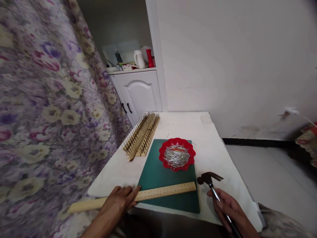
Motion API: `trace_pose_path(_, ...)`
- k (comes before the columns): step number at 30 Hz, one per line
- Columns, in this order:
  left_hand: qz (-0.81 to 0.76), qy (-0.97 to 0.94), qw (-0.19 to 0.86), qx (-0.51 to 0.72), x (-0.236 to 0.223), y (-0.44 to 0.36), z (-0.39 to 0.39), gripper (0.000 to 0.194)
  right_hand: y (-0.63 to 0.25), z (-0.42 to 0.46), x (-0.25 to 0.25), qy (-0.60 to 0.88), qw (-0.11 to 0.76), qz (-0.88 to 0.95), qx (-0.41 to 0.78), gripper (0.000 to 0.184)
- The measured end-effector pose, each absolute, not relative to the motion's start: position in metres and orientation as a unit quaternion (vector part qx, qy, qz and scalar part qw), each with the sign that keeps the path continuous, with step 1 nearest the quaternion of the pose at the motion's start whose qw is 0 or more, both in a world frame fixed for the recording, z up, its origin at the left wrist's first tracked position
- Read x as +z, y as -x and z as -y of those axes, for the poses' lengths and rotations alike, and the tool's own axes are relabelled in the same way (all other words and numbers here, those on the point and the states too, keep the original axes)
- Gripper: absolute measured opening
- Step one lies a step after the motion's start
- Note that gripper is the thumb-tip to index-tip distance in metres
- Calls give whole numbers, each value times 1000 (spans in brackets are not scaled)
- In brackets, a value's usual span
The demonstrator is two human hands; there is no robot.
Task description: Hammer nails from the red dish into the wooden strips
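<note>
A long pale wooden strip [168,191] marked with rows of small dots lies across the front of a green board [158,168], its left end jutting past the table edge. My left hand [120,200] is closed over the strip near its middle, thumb on the near side. In my right hand [229,208] is a claw hammer [210,180], gripped by its shiny metal handle. Its dark head is just right of the strip's end. Behind the strip, a red scalloped bowl [162,153] full of silvery nails [176,156] rests on the board.
Wooden strips studded with upright nails [142,135] lie at the table's [178,124] back left. A loose nail [168,135] is behind the bowl. A floral curtain [56,99] hangs on the left. White cabinet [138,89] and wall [223,66] stand behind.
</note>
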State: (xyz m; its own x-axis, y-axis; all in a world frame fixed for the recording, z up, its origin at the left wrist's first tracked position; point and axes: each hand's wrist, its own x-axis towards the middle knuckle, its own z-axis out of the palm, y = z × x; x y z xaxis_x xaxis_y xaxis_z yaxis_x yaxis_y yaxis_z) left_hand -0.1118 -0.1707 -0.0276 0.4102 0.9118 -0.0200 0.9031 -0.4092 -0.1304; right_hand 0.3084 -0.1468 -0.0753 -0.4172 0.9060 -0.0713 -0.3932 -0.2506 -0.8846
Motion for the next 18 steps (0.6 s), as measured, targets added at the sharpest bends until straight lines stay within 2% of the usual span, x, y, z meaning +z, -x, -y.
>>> trace_pose_path(7,544,836,63,41,-34,113,165,38,-307,148,-76,304,440,422,732,30)
trace_pose_path(12,538,840,58,33,-38,117,162,42,-308,148,-78,302,430,446,725,36)
trace_pose_path(18,523,850,61,-26,-36,95,160,44,-310,148,-81,306,425,445,726,40)
